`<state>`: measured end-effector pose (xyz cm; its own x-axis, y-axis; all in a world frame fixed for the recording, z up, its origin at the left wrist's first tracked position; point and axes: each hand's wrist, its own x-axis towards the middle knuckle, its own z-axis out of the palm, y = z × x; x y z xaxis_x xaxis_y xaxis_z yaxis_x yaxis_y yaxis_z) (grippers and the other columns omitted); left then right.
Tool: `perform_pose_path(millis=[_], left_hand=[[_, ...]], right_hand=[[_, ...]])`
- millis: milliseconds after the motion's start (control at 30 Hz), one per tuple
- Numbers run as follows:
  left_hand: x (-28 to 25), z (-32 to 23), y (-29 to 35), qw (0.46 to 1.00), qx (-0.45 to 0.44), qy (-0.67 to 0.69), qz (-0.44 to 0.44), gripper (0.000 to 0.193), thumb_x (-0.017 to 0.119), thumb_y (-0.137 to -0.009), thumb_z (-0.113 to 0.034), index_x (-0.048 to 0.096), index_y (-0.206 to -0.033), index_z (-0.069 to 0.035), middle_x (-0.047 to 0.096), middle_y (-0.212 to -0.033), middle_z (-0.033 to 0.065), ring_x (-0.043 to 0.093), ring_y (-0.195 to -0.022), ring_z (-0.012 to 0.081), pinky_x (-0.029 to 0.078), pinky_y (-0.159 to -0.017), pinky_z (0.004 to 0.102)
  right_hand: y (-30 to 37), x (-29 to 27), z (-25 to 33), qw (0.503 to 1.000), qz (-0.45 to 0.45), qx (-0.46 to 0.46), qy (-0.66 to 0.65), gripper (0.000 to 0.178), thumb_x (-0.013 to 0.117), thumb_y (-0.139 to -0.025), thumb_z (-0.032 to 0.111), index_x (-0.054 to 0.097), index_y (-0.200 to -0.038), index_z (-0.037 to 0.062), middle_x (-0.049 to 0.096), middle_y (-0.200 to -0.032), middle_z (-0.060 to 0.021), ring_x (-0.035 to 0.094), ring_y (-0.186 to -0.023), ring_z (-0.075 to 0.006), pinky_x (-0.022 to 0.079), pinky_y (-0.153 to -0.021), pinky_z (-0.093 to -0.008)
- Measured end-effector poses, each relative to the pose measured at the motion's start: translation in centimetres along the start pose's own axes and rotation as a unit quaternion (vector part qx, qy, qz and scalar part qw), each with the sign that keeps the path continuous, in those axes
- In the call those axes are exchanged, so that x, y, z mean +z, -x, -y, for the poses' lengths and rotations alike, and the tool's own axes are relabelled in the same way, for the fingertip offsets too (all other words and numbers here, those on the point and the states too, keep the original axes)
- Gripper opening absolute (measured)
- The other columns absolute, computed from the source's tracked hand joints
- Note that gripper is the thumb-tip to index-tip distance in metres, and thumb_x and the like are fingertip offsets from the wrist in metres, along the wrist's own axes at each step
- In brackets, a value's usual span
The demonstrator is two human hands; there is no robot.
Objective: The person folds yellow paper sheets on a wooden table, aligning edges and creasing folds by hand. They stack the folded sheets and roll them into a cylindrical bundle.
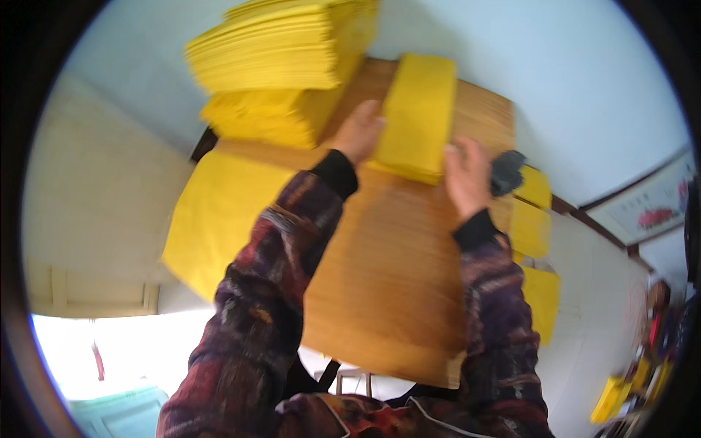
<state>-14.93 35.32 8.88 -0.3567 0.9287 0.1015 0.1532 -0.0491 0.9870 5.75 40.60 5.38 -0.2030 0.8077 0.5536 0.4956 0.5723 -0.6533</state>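
A neat rectangular stack of yellow paper lies on the far half of the wooden table, set slightly askew. Along its left edge is my left hand, fingers pointing away from me and not wrapped round the paper. On the opposite side my right hand stands by the near right edge, thumb and fingers somewhat apart. Both hands are a little blurred, and whether they touch the paper is hard to make out. Just right of my right hand sits a dark grey crumpled thing.
Tall piles of yellow paper rise at the table's far left corner. A large yellow sheet lies at its left side. More yellow bundles line the right side. The wooden table meets a pale wall behind.
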Motion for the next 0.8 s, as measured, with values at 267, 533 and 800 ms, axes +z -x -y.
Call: perform_pose_path(millis=[267,533,800], left_hand=[[-9.4,-4.7,25.7,0.987,0.006,-0.071,0.141,0.029,0.056,-0.094,-0.013,0.058,-0.12,0.0,0.066,-0.112,0.0095,0.061,-0.106,0.0198,0.046,-0.094,0.032],[-22.0,-0.8,38.3,0.833,-0.133,-0.491,-0.216,0.057,0.059,-0.077,-0.002,0.051,-0.132,-0.015,0.033,-0.149,0.0099,0.037,-0.132,0.0331,0.034,-0.106,0.0471],[-23.7,2.8,35.2,0.816,0.051,-0.562,-0.126,0.042,0.058,-0.077,0.002,0.062,-0.115,-0.018,0.058,-0.124,0.0052,0.048,-0.123,0.0258,0.039,-0.1,0.0432]], right_hand=[[12.8,-4.1,8.9,0.977,0.193,0.002,-0.088,0.02,0.059,-0.085,0.009,0.058,-0.103,0.0002,0.061,-0.104,-0.0174,0.057,-0.1,-0.0329,0.044,-0.09,-0.0395],[21.9,-0.3,20.2,0.925,0.314,-0.142,-0.162,0.024,0.065,-0.075,0.003,0.058,-0.098,0.0017,0.059,-0.106,-0.0158,0.055,-0.102,-0.0358,0.045,-0.089,-0.0426],[23.7,2.2,25.4,0.888,0.413,-0.167,-0.118,0.023,0.064,-0.078,0.007,0.057,-0.1,0.0029,0.057,-0.112,-0.014,0.055,-0.105,-0.0349,0.046,-0.089,-0.0397]])
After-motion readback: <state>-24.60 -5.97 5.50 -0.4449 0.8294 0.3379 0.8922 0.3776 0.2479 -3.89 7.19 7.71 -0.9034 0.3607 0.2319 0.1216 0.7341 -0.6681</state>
